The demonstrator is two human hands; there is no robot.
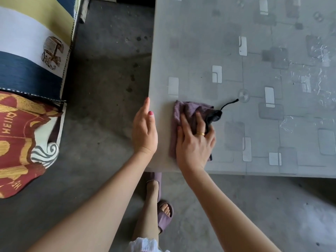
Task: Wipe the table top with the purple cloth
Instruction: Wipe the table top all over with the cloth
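Observation:
The purple cloth (pixel 183 113), with a black edge and a loose black thread, lies crumpled on the grey patterned table top (pixel 254 70) near its front left corner. My right hand (pixel 195 142) presses flat on the cloth with spread fingers; a gold ring shows on one finger. My left hand (pixel 144 131) rests along the table's left edge with straight fingers, the thumb lying on the top surface. It holds nothing.
A sofa with striped and red-gold patterned covers (pixel 27 88) stands to the left across a strip of concrete floor (pixel 109 88). My feet in purple slippers (pixel 163 213) are just under the table's front edge. Wet streaks glisten at the table's right (pixel 318 79).

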